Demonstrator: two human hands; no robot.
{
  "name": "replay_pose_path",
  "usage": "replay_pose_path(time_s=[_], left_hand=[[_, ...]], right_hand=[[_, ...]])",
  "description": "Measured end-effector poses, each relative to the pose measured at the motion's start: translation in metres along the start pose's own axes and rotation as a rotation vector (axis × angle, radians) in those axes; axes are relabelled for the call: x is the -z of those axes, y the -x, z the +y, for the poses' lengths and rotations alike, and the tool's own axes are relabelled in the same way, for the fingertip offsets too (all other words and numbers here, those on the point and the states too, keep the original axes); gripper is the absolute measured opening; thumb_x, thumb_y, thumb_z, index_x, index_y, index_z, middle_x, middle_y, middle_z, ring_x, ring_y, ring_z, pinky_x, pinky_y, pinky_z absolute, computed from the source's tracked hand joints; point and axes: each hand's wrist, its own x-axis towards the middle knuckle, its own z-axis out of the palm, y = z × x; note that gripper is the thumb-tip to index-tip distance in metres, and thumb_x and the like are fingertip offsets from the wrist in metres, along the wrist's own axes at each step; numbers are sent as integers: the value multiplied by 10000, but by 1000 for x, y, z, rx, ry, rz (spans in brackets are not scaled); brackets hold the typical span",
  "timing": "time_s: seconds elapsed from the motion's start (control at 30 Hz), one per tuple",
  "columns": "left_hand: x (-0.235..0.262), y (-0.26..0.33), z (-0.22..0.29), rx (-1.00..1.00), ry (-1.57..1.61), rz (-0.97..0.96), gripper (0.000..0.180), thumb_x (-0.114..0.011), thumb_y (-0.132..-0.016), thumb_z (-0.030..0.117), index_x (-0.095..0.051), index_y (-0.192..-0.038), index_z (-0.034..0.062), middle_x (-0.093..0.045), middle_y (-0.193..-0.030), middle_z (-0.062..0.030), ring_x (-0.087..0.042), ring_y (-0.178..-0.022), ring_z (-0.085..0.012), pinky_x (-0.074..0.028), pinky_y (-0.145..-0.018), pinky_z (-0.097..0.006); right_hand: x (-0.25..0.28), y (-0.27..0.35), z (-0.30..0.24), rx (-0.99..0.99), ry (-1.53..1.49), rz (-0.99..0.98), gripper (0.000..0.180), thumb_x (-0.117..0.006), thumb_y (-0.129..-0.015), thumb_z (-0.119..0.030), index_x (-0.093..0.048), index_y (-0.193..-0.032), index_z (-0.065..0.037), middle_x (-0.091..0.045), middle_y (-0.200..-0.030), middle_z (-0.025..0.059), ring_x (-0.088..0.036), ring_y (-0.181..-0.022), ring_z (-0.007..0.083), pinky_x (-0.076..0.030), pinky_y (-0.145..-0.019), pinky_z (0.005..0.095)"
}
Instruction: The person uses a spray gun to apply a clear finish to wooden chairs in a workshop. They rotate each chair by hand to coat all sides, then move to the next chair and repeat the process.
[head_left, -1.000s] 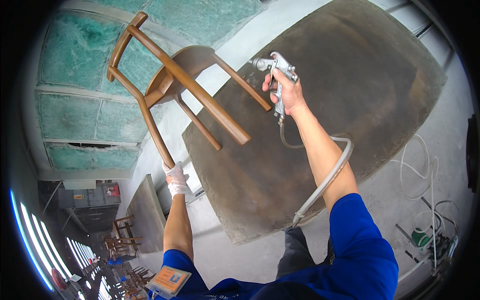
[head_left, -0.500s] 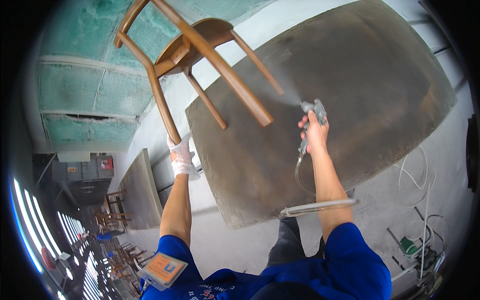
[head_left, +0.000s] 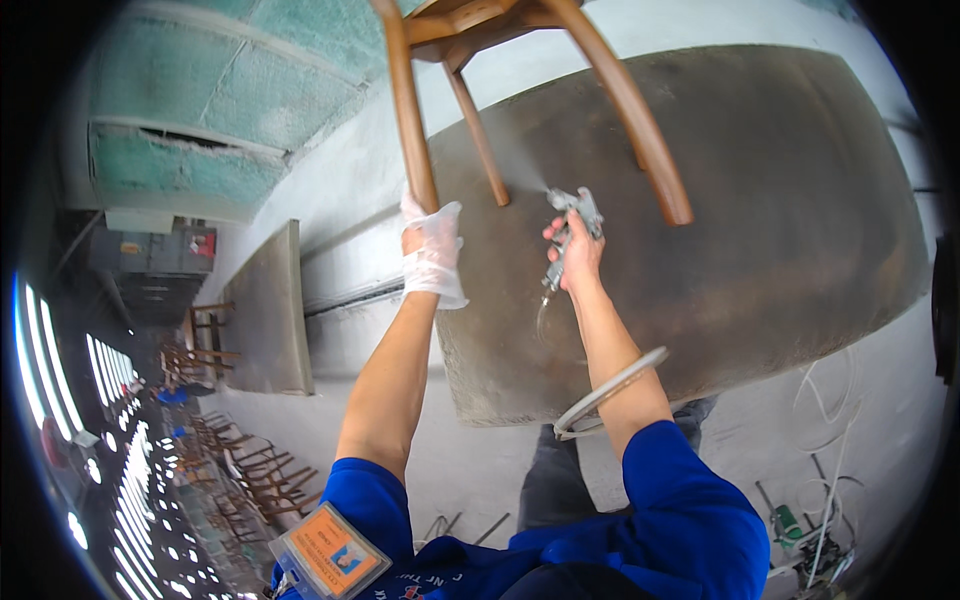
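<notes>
A brown wooden chair (head_left: 520, 60) hangs tilted over a dark, stained work table (head_left: 760, 250), its legs pointing down toward me. My left hand (head_left: 430, 250), in a thin white glove, grips the end of the nearest chair leg. My right hand (head_left: 575, 255) holds a metal spray gun (head_left: 568, 225) by its handle, nozzle aimed up-left at a middle chair leg, with a faint mist at the tip. A pale hose (head_left: 610, 390) loops from the gun down past my right forearm.
A second grey table (head_left: 265, 320) stands at the left. Beyond it, several wooden chairs (head_left: 250, 470) are lined up along the floor. Green filter panels (head_left: 230, 110) cover the wall behind. Hoses and a small green tool (head_left: 790, 525) lie on the floor at the lower right.
The chair has shifted up and out of the top of the view. My right hand with the spray gun has moved left and closer, now under the legs.
</notes>
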Motion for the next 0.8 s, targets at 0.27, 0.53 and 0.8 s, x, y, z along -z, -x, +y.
replay_pose_path(time_s=[0.27,0.53,0.8], left_hand=[[32,-12,-34,-98,147,-210,982,-682,-875,234,-166,-1709,183,-744,-933,-247,-754,-760,-332,-606,-748,-444],[50,-21,-71,-178,315,-519,860,-662,-946,349,-230,-1680,231,-706,-1313,-262,-677,-1190,-475,-528,-1028,-549],[24,-33,-70,-153,428,-626,736,-640,-971,356,-322,-1621,217,-711,-1308,-243,-680,-1193,-453,-535,-1017,-536]], right_hand=[[-8,184,26,565,445,149,561,-602,-1081,-194,-405,-1599,-113,-649,-932,37,-671,-793,147,-451,-432,244],[-236,185,55,1246,1557,-605,578,-681,-995,-104,-532,-1553,-105,-731,-1122,199,-739,-1013,353,-585,-931,437],[-324,146,118,1166,1848,-82,572,-625,-997,-91,-537,-1552,-195,-716,-1297,266,-697,-1212,426,-541,-1033,461]])
